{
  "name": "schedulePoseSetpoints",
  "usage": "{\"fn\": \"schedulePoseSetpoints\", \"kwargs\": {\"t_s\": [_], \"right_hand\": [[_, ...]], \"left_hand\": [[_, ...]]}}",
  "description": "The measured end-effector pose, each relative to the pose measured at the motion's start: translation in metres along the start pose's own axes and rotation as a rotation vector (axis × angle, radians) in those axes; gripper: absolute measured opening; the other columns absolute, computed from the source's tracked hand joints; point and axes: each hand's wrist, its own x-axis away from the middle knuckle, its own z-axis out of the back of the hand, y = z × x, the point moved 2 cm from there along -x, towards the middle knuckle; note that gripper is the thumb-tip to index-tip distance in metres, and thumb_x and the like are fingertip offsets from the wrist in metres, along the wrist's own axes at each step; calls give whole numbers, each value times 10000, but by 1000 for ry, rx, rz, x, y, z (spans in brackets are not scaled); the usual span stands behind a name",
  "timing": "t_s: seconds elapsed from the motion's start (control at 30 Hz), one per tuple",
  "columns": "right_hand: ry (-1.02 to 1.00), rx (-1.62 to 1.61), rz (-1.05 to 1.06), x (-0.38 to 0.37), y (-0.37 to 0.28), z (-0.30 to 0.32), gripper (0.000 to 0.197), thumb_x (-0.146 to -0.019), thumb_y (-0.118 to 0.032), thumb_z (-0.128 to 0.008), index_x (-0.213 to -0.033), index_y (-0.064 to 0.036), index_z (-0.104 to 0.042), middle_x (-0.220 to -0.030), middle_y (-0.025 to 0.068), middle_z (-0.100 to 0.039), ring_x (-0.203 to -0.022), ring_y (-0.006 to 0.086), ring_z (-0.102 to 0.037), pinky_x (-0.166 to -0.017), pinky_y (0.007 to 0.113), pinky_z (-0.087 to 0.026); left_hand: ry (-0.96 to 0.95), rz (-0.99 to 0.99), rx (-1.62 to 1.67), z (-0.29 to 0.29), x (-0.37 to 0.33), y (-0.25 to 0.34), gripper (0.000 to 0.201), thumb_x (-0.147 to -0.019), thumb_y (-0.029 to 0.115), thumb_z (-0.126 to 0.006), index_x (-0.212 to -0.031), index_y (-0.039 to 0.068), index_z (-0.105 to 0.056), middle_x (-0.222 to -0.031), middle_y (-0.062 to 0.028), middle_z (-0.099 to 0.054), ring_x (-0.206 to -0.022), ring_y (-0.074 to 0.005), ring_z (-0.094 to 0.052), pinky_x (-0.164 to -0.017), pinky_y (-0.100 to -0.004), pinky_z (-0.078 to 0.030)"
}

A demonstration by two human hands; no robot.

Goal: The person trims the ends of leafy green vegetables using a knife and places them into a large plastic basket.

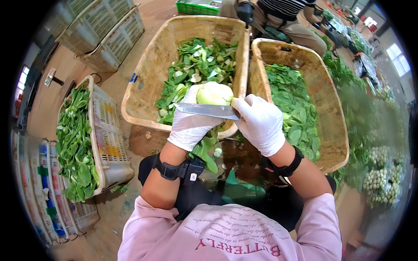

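Note:
My left hand, in a white glove, is closed around a head of bok choy. Its pale cut base points away from me, and green leaves hang below the hand toward my lap. My right hand, also white-gloved, grips a knife whose handle is hidden in the fist. The broad blade lies sideways across the near side of the base; whether it is cutting in cannot be told. Just beyond both hands stands a yellowed plastic crate holding leaf trimmings and cut stem ends.
A second yellowed crate with bok choy leaves stands at right. On the left is a white crate full of bok choy. Stacked crates rise behind it. Opposite me sits a person with a dark-gloved hand. More greens line the right.

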Motion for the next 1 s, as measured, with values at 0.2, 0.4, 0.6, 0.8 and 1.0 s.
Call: {"fn": "schedulePoseSetpoints", "kwargs": {"t_s": [0.2, 0.4, 0.6, 0.8, 1.0], "right_hand": [[-39, -64, 23, -25, -12, -57, 183, -685, -128, -678, -766, -147, -515, -654, 33, -498, -591, 223, -575, -493, 335, -445], [-74, -92, -9, -29, -12, -93, 211, -704, -154, -695, -788, -135, -502, -664, 38, -503, -587, 229, -582, -485, 350, -444], [-817, 155, -607, 12, 76, -114, 248, -781, -142, -642, -1017, -69, -624, -936, 200, -662, -906, 354, -645, -735, 388, -528], [-421, -1021, -1037, 28, 57, -93, 321, -861, -279, -648, -1089, -56, -624, -878, 74, -683, -716, 147, -639, -580, 239, -485], [-501, -1651, -990, 10, 1, -52, 538, -875, -460, -607, -1205, -41, -537, -903, 25, -630, -556, 59, -542, -394, 172, -372]], "left_hand": [[237, 19, -164, 42, 6, -14, 523, -625, 296, -824, -1040, 65, -605, -965, -99, -663, -883, -244, -639, -803, -322, -498], [215, 187, -238, 59, 7, -38, 559, -598, 329, -824, -1041, 57, -618, -917, -107, -673, -852, -262, -650, -765, -345, -509], [466, -149, -303, 68, 21, 5, 743, -536, 292, -859, -1174, 72, -550, -1045, -151, -585, -1004, -331, -557, -898, -420, -434], [336, -290, -615, 62, 11, 2, 813, -533, 279, -873, -1255, 108, -541, -1092, -85, -469, -1057, -269, -457, -964, -398, -370], [254, -590, -898, 31, 21, 6, 618, -636, 257, -771, -1228, 271, -594, -1227, -5, -509, -1153, -266, -436, -975, -435, -324]]}}
